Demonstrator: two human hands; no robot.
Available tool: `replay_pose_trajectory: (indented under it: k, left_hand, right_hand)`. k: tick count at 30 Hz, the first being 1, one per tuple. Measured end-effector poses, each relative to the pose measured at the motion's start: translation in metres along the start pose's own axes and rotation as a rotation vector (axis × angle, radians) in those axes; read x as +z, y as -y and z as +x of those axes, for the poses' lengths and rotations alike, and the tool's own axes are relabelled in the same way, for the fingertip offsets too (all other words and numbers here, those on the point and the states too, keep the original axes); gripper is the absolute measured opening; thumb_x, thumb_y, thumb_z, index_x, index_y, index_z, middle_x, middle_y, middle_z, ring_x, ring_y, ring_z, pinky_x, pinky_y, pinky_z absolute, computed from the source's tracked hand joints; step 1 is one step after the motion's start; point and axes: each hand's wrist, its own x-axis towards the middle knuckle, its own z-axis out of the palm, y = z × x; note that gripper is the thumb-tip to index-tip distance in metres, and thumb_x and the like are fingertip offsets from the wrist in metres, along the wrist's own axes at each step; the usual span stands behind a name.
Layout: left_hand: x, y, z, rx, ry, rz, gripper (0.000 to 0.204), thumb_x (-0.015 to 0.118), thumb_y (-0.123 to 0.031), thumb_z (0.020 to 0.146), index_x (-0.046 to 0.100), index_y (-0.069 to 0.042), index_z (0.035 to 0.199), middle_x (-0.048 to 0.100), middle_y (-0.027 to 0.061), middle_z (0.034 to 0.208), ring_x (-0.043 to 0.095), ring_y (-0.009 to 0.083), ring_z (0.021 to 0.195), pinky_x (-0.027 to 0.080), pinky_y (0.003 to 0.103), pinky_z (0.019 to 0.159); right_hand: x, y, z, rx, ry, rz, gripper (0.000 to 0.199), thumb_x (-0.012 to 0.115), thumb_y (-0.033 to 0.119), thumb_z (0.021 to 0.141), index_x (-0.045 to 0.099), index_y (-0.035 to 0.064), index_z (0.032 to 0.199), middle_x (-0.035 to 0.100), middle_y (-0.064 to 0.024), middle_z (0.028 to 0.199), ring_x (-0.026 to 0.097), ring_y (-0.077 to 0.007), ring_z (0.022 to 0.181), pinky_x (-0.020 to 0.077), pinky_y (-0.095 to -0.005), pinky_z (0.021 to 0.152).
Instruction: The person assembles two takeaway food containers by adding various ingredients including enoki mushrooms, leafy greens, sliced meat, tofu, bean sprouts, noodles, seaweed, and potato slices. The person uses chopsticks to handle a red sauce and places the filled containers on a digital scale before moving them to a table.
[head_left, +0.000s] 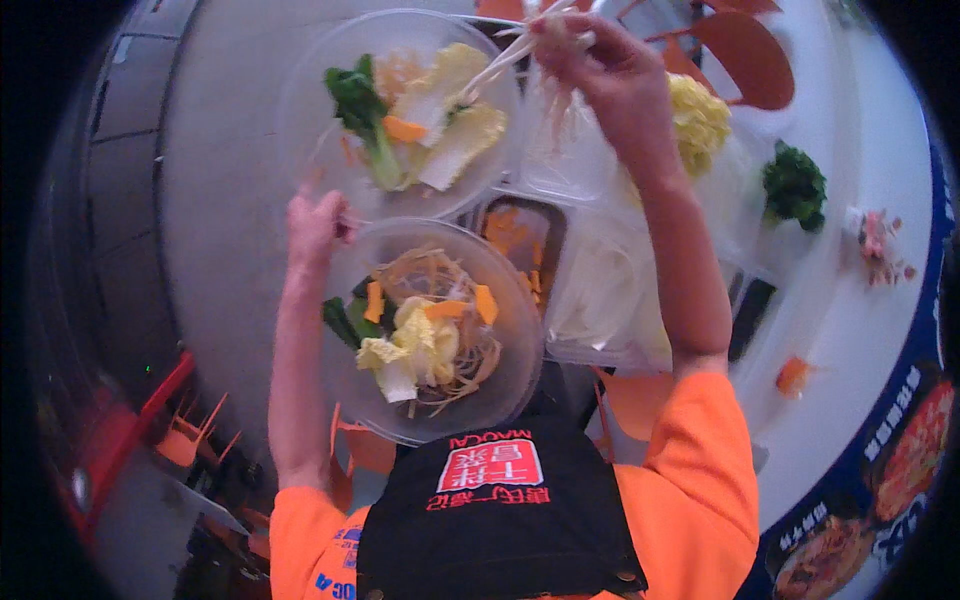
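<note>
My right hand (605,75), raised at the upper middle, is closed on a bunch of thin white enoki mushrooms (508,58) that hang toward the far bowl. That clear round bowl (300,95) holds leafy greens (362,115), pale cabbage leaves (465,140) and orange slices (403,129). My left hand (320,215) has its fingers drawn together beside the two bowl rims; what they pinch, if anything, is too blurred to tell. Nearer me, a second clear bowl (520,335) contains brownish strips (475,365), cabbage (425,340), greens and orange slices.
Right of the bowls stand a tub of white stalks (565,140), a tray of orange slices (515,235) and a tub of white slices (600,300). Beyond them are yellow cabbage (698,120), dark greens (795,185) and flowers (880,240). Orange chairs (745,60) surround the table.
</note>
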Motion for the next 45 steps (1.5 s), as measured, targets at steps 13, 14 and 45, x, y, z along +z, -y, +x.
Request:
replay_pose_trajectory:
  k: [13,14,45]
  left_hand:
    - [-0.008,0.016,0.002,-0.066,-0.046,-0.103,0.065,0.047,-0.003,0.08,0.03,0.006,0.141,0.057,0.0084,0.06,0.049,0.0122,0.04,0.037,0.025,0.036]
    - [-0.009,0.018,0.002,-0.087,-0.066,-0.07,0.066,0.047,-0.002,0.079,0.029,0.006,0.142,0.057,0.0085,0.06,0.049,0.0121,0.04,0.037,0.025,0.037]
    - [-0.017,0.024,-0.005,-0.107,-0.17,-0.068,0.066,0.047,-0.002,0.079,0.03,0.003,0.142,0.06,0.0107,0.062,0.048,0.013,0.038,0.035,0.024,0.034]
  right_hand:
    - [-0.058,-0.186,0.015,0.354,0.033,-0.658,0.047,0.071,0.028,0.08,0.061,0.0033,0.119,0.065,-0.0179,0.113,0.063,-0.0279,0.103,0.0485,-0.0369,0.091]
    - [-0.07,-0.214,0.018,0.432,0.08,-0.843,0.052,0.07,0.032,0.08,0.058,0.0046,0.122,0.061,-0.0203,0.119,0.059,-0.0294,0.111,0.0438,-0.0389,0.098]
    - [-0.02,-0.286,-0.08,0.295,0.43,-0.763,0.04,0.07,0.011,0.074,0.059,0.0083,0.113,0.056,-0.0223,0.106,0.057,-0.0401,0.097,0.0495,-0.0467,0.086]
